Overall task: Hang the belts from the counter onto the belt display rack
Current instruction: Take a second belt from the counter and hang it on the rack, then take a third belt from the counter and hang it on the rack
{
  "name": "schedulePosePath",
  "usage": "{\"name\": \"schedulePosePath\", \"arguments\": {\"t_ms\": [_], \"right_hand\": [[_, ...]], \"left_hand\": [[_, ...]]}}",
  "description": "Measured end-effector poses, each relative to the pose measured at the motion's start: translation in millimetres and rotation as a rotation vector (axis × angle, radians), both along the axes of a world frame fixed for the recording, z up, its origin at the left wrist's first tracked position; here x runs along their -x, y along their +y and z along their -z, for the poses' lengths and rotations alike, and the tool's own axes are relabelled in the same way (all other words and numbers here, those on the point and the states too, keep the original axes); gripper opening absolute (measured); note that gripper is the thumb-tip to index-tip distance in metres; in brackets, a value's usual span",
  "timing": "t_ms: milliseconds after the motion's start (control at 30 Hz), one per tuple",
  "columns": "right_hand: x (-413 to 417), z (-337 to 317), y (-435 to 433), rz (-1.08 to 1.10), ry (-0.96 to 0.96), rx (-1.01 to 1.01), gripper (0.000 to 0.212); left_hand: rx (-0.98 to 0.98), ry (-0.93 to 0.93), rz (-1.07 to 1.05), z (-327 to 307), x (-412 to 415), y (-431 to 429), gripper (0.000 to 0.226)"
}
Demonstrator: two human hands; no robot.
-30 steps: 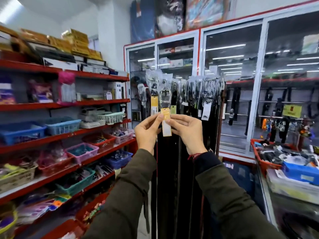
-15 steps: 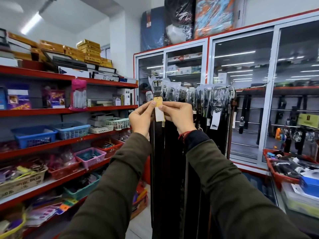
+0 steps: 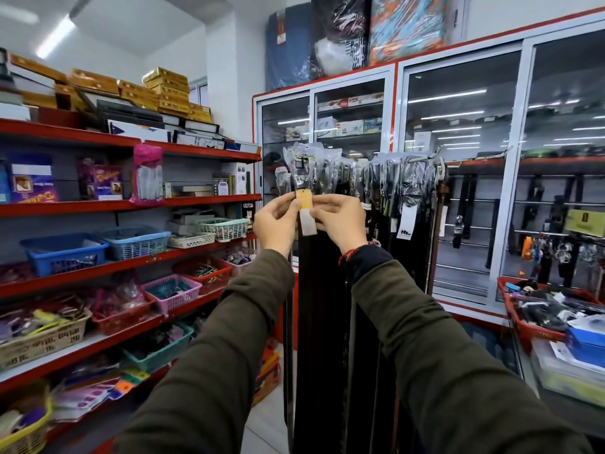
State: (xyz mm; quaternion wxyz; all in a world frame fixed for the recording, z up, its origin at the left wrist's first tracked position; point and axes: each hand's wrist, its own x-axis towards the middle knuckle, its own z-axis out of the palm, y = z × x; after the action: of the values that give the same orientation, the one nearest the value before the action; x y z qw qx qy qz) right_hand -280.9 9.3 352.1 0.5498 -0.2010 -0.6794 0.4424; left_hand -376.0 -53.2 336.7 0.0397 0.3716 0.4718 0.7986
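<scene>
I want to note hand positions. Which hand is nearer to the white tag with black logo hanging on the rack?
The right hand. It is just left of the white tag, holding the belt; the left hand is farther left, beyond the belt.

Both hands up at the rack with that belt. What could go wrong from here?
1. Both the left hand and right hand pinch the belt near its yellow tag, not the wrapped buckle; whether the buckle has caught the rack isn't visible, so it may drop on release.
2. The hanging belts are crowded; squeezing in could knock one loose.
</scene>
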Motion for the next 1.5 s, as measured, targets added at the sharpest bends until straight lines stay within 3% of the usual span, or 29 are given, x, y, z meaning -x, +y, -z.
{"name": "schedulePosePath", "arguments": {"t_ms": [100,233,300,433,633,1067,1267,1400,1500], "right_hand": [[-10.8,20.0,0.8,0.242,-0.154,-0.301,0.035],[-34.9,59.7,1.5,0.396,-0.23,-0.565,0.038],[-46.9,79.9,4.5,0.457,-0.275,-0.628,0.042],[-76.7,118.4,9.1,0.655,-0.443,-0.724,0.057],[-139.1,188.2,13.7,0.805,-0.667,-0.612,0.069],[-315.7,323.0,20.1,0.994,-1.062,-0.206,0.071],[-390.5,364.7,34.1,0.966,-1.292,0.104,0.071],[-424.3,379.1,40.4,0.906,-1.319,0.303,0.065],[-442.6,389.1,47.2,0.909,-1.324,0.335,0.065]], "left_hand": [[0.118,0.377,-0.241,18.7,-8.9,5.9,0.05],[0.203,0.704,-0.44,53.9,-26.4,10.1,0.066],[0.251,0.828,-0.531,71.9,-36.4,12.3,0.065],[0.315,0.949,-0.511,105.8,-65.5,16.0,0.066],[0.399,0.999,-0.349,168.0,-113.6,28.9,0.071],[0.56,1.112,0.07,295.0,-251.3,71.2,0.068],[0.704,1.351,0.392,326.1,-317.7,112.9,0.063],[0.792,1.532,0.629,337.1,-366.3,145.3,0.062],[0.887,1.599,0.76,341.6,-402.1,162.4,0.063]]}}
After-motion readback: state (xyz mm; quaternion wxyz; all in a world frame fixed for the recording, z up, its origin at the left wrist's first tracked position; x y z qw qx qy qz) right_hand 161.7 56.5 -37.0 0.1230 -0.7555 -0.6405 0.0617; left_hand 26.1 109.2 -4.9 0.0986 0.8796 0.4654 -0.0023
